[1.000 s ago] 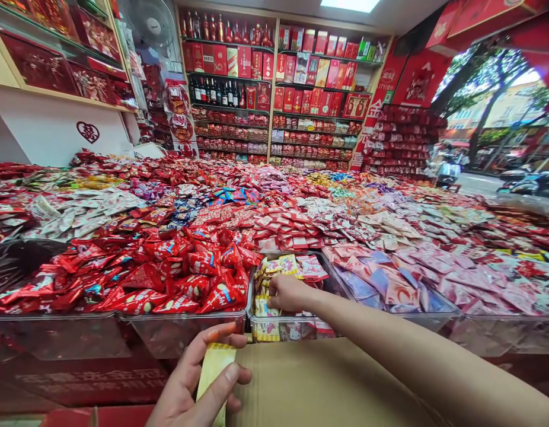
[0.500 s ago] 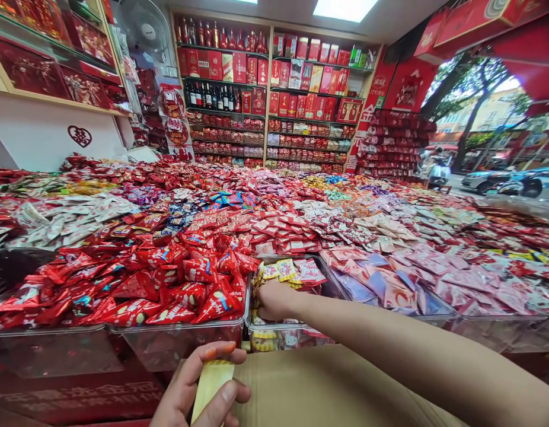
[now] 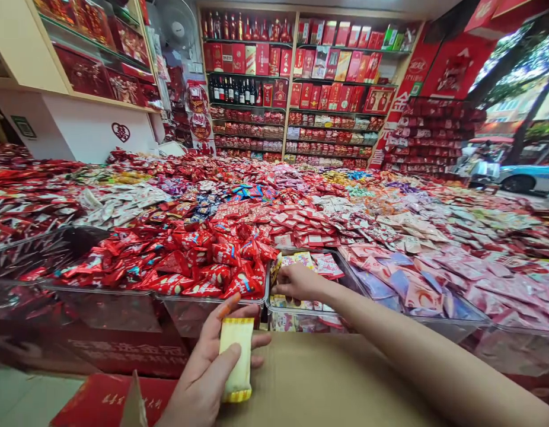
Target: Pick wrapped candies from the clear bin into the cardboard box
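Note:
My left hand (image 3: pixel 212 362) is closed on a small pale yellow candy packet (image 3: pixel 237 359) with brighter yellow crimped ends, its thumb lying across the front. It is over a brown cardboard surface (image 3: pixel 328 379). Up ahead, my right hand (image 3: pixel 299 281) reaches into a clear plastic bin (image 3: pixel 314 310) of yellow and pink printed packets (image 3: pixel 305 259). Its fingers are curled down among the packets at the bin's left side, and what they grip is hidden.
Shiny red snack packets (image 3: pixel 181 261) are heaped left of the bin. Pink and lilac packets (image 3: pixel 403 279) fill the bins on its right. A red box (image 3: pixel 109 400) sits low at the left. Shelves (image 3: pixel 292 89) of bottles and boxes line the back wall.
The view has swung left. My left hand has risen and turned, so the yellow packet's face shows more. My right hand has lifted slightly, still in the same bin.

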A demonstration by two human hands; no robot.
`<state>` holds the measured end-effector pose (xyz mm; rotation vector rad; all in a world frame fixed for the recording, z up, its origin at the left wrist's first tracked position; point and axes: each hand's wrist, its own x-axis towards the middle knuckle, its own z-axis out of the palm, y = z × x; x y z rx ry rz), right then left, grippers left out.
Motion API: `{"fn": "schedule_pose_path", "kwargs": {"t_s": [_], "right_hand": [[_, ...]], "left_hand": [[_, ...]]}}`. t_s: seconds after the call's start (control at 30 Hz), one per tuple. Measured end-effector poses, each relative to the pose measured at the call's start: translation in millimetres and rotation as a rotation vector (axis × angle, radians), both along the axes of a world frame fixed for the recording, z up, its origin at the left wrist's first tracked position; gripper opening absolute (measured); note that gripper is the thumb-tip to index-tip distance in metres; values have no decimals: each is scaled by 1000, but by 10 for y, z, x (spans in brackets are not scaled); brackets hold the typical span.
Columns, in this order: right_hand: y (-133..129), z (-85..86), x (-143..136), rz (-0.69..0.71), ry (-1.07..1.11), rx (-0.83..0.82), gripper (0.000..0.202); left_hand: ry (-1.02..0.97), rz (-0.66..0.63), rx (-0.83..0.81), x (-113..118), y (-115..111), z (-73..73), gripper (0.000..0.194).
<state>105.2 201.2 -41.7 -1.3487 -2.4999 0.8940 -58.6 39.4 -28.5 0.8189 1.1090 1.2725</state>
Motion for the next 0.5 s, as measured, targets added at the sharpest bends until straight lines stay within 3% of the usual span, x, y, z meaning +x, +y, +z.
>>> {"fn": "schedule_pose_path", "kwargs": {"t_s": [0.1, 0.17, 0.27, 0.33, 0.43, 0.5], "right_hand": [[-195, 215, 91, -68, 217, 10, 21], [-397, 410, 152, -37, 376, -34, 24], [-668, 715, 219, 97, 531, -30, 22], [-735, 869, 268, 114, 596, 33, 17], [-635, 927, 384, -63, 758, 125, 11], [-490, 831, 474, -209, 902, 120, 13]], "left_hand": [[34, -7, 97, 44, -10, 55, 55], [105, -25, 184, 97, 22, 137, 62], [271, -96, 373, 236, 186, 342, 73], [344, -139, 519, 361, 379, 505, 77], [280, -293, 556, 532, 739, 702, 71], [215, -448, 463, 615, 971, 747, 50]]}}
